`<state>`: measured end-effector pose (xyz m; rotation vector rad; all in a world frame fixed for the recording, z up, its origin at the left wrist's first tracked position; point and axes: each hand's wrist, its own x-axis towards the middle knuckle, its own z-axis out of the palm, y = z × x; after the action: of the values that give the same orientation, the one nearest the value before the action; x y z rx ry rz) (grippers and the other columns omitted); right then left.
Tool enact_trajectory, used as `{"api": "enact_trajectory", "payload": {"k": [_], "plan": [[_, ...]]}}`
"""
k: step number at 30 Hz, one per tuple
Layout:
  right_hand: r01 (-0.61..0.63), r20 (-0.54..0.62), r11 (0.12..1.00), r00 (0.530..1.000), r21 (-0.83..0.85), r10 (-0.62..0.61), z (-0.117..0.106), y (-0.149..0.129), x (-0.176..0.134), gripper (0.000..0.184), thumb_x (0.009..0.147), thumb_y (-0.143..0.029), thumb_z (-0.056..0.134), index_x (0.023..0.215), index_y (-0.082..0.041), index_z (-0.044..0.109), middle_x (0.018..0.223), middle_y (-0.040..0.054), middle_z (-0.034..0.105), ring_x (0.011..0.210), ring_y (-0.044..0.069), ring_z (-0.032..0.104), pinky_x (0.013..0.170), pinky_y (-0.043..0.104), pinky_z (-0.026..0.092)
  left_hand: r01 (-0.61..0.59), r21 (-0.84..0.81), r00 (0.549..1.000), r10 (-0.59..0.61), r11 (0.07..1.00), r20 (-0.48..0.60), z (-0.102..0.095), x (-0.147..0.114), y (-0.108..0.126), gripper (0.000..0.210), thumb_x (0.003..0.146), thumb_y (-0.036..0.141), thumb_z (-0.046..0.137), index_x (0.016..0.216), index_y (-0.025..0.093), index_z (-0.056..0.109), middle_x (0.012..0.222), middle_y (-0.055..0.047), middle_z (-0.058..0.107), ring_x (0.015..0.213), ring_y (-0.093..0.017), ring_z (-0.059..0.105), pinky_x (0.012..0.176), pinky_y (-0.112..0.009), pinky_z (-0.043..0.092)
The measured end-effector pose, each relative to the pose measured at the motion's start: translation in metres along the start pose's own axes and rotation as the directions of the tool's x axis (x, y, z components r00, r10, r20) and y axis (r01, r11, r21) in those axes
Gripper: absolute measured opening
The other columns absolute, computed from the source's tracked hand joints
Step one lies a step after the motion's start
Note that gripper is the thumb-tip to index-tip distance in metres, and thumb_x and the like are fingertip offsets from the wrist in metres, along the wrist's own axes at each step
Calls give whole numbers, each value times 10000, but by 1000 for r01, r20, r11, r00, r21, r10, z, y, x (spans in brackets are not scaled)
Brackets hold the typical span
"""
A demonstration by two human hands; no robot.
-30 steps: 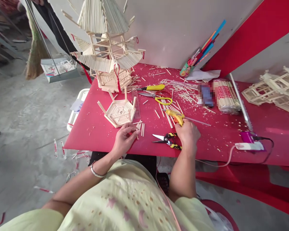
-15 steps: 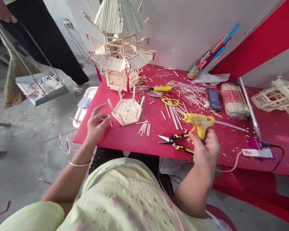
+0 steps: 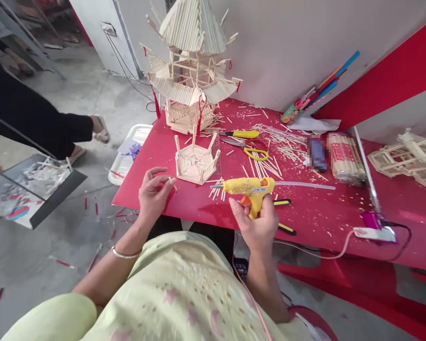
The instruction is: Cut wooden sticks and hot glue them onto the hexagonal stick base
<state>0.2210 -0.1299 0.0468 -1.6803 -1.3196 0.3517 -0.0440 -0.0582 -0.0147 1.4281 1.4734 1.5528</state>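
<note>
In my right hand [image 3: 257, 222] is a yellow glue gun [image 3: 248, 187], its nozzle pointing left and a clear glue stick [image 3: 305, 185] poking out of the back. My left hand [image 3: 154, 192] pinches a short wooden stick [image 3: 173, 183] between thumb and fingertips. Just beyond it stands a small hexagonal stick base [image 3: 196, 163] with short upright posts, apart from both hands. Cut sticks [image 3: 218, 189] lie beside that base, partly behind the nozzle. The pliers' yellow-black handles [image 3: 287, 228] show below the glue gun; the rest is hidden.
A stick pagoda [image 3: 195, 71] with red tassels stands at the back of the red table [image 3: 138, 184]. Yellow scissors [image 3: 255, 152], a yellow-handled cutter [image 3: 243, 134], bundled sticks [image 3: 344, 158] and a power strip [image 3: 374, 233] lie rightward. On the left, a person [image 3: 28, 99] walks by with a dustpan [image 3: 39, 189].
My right hand has carried the glue gun left, over the pliers and toward the stick base. The left hand keeps its pinch on the stick. The person with the dustpan has moved left.
</note>
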Motion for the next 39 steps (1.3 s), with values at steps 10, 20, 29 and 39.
{"api": "enact_trajectory", "payload": {"k": [10, 20, 29, 39], "plan": [[320, -75, 881, 927, -348, -366, 31, -13, 2, 329, 884, -495, 723, 962, -200, 599, 663, -19, 588, 572, 170, 601, 590, 298, 478, 203, -240, 968, -157, 949, 197, 20, -15, 18, 199, 824, 372, 823, 908, 192, 814, 836, -52, 756, 571, -109, 634, 487, -224, 505], [443, -47, 707, 830, -552, -556, 44, -13, 5, 215, 931, -387, 648, 1010, -194, 597, 719, 8, 625, 617, 189, 631, 569, 302, 438, 25, -134, 998, -17, 991, 61, 14, -11, 18, 86, 734, 268, 894, 783, 241, 828, 775, -22, 776, 724, -162, 706, 714, -284, 585], [449, -33, 696, 827, -561, -561, 47, -15, 6, 184, 947, -371, 615, 984, -192, 597, 710, 8, 620, 617, 189, 626, 568, 304, 421, -11, -175, 999, 17, 985, 30, 13, -10, 15, 87, 733, 290, 906, 796, 268, 849, 821, -34, 802, 750, -177, 738, 716, -288, 604], [456, -37, 700, 824, -550, -565, 49, -15, 6, 162, 959, -369, 587, 938, -208, 584, 676, -7, 588, 585, 179, 596, 549, 295, 395, 14, -185, 999, -5, 983, 46, 11, -9, 15, 97, 730, 307, 911, 800, 269, 857, 838, -41, 809, 745, -182, 747, 708, -300, 612]]}}
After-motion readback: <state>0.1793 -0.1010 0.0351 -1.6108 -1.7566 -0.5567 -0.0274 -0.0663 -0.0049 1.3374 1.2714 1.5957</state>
